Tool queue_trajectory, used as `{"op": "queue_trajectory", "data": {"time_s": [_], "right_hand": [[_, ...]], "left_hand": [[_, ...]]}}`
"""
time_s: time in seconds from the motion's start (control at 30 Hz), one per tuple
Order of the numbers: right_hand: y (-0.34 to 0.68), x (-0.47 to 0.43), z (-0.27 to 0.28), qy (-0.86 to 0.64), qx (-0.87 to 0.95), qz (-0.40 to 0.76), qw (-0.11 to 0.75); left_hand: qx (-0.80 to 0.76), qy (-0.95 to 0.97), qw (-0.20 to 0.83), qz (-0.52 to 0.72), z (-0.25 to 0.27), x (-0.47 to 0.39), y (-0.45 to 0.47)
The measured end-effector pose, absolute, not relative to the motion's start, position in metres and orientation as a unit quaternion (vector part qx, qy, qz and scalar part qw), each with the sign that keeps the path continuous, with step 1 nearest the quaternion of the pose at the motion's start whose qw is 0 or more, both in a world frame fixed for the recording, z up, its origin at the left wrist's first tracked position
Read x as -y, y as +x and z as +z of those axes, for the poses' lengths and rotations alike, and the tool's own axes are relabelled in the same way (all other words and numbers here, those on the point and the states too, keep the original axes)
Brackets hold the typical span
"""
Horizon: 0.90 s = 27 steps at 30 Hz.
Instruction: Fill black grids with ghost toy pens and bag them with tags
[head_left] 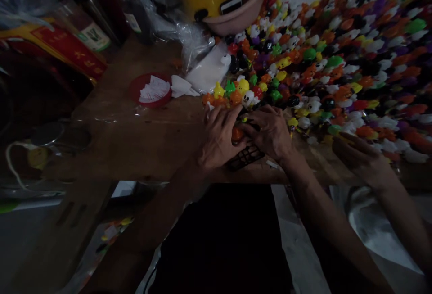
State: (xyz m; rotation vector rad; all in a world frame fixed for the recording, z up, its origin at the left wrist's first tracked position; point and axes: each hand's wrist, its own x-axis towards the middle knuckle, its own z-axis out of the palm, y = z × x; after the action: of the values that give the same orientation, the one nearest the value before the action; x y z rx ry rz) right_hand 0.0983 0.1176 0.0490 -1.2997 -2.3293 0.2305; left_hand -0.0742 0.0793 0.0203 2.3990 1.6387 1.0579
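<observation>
My left hand [219, 135] is closed round an orange toy figure [238, 135], its fingers arched and its thumb in front. Close on the right, my right hand [272, 133] has its fingers bent together against the same figure; a small yellow bit shows near their tips, and what they grip is partly hidden. Below both hands lies a black grid-like rack [248, 156] at the table's front edge. Just beyond my fingers stand small plastic figures, among them a white one with a face [248, 99], a yellow one [243, 87] and a green one [230, 88].
A large heap of coloured figures [344, 60] covers the table's right side. Another person's hand [362, 159] is at its front edge. To the left are a red dish [137, 91] holding paper slips and a plastic bag [209, 71]. Behind sits a pink basin [232, 21] with a yellow object.
</observation>
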Motion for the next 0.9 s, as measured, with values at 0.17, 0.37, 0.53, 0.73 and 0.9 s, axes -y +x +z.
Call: {"op": "queue_trajectory", "data": {"time_s": [0.17, 0.37, 0.53, 0.73, 0.9], "right_hand": [[0.102, -0.115, 0.069, -0.462, 0.857, 0.048, 0.223], [0.086, -0.111, 0.088, -0.461, 0.872, 0.046, 0.161], [0.081, -0.101, 0.096, -0.488, 0.86, 0.064, 0.133], [0.08, -0.104, 0.079, -0.507, 0.851, 0.107, 0.09], [0.079, -0.105, 0.082, -0.508, 0.854, 0.101, 0.053]], "left_hand": [[-0.531, 0.77, 0.025, 0.353, 0.019, -0.081, -0.073], [-0.515, 0.76, 0.008, 0.397, 0.012, -0.081, -0.07], [-0.483, 0.763, -0.014, 0.429, 0.005, -0.084, -0.07], [-0.486, 0.765, -0.004, 0.424, 0.002, -0.083, -0.069], [-0.476, 0.777, -0.006, 0.413, 0.002, -0.083, -0.07]]}}
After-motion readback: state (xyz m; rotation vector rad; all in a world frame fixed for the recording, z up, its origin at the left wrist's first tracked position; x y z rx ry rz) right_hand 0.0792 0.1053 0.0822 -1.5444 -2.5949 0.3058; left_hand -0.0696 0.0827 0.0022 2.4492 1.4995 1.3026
